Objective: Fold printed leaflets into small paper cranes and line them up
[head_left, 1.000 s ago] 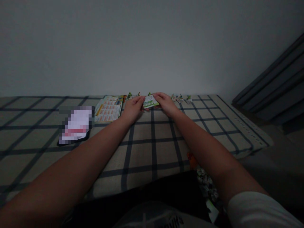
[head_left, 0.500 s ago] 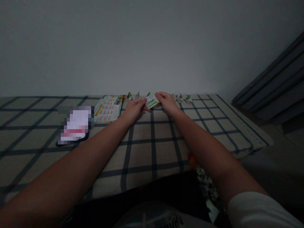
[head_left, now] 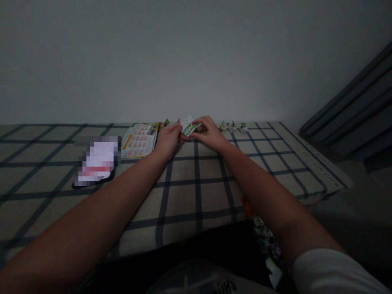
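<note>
A small green-and-white printed card or flat packet (head_left: 188, 128) is up between my hands near the wall side of the cloth. My left hand (head_left: 169, 139) pinches its left edge between thumb and fingers. My right hand (head_left: 210, 132) is curved around the right side, thumb below and fingertips above, apparently gripping it; the exact contact is too dark to make out. Small crumpled or folded printed pieces (head_left: 232, 126) lie in a row along the wall, partly hidden behind my hands.
Printed sheets with a calendar-like grid (head_left: 139, 141) lie left of my left hand. Nearer on the left is a pixelated flat object with a dark edge (head_left: 99, 159). A checked cloth (head_left: 183, 196) covers the surface. By my right forearm are an orange item (head_left: 247, 206) and crumpled patterned pieces (head_left: 266, 237).
Both hands and the card have shifted slightly left. My right fingers have gone from a flat pinch at the card's corner to a wider curve around its right side.
</note>
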